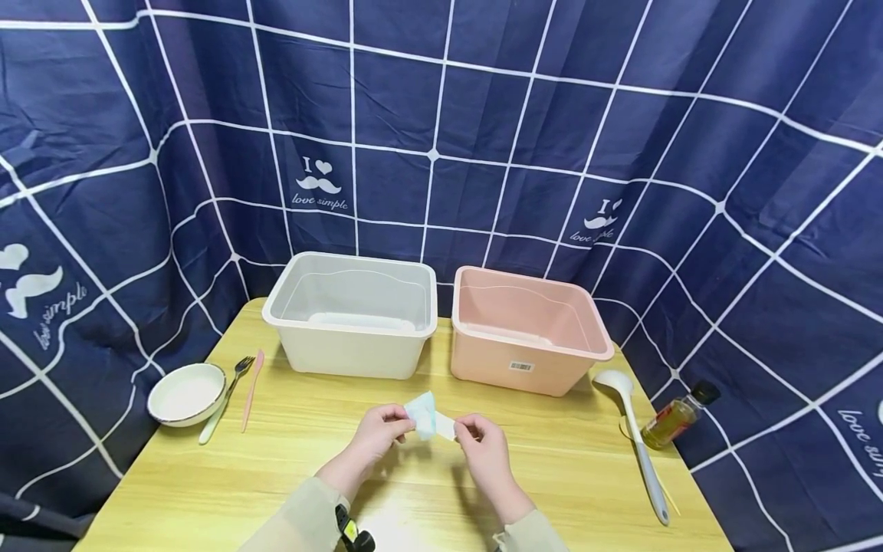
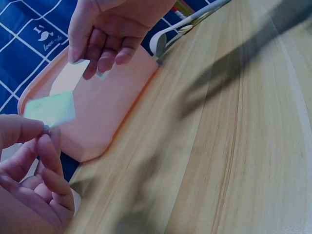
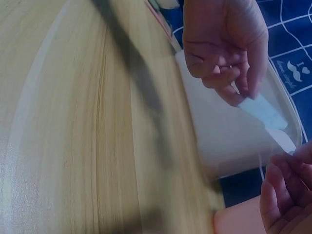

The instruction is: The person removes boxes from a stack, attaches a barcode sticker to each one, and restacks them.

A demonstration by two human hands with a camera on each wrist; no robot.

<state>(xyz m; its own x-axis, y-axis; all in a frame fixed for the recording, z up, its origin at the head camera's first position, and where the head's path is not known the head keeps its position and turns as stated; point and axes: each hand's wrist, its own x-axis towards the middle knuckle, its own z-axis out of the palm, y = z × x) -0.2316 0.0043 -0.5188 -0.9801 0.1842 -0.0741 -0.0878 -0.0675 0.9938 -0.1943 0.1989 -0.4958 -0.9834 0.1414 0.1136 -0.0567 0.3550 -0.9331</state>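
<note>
Both hands pinch one small packet (image 1: 426,418), lower centre of frame.
My left hand (image 1: 375,435) and right hand (image 1: 483,448) grip opposite ends over the bench (image 1: 207,475); uneven pull could tear it crookedly, I judge.

the table (image 1: 276,460) is pale wood with a smooth, slightly glossy grain. both bins, white (image 1: 352,314) and pink (image 1: 527,333), look like matt plastic. the backdrop (image 1: 483,138) is soft printed cloth.
</note>
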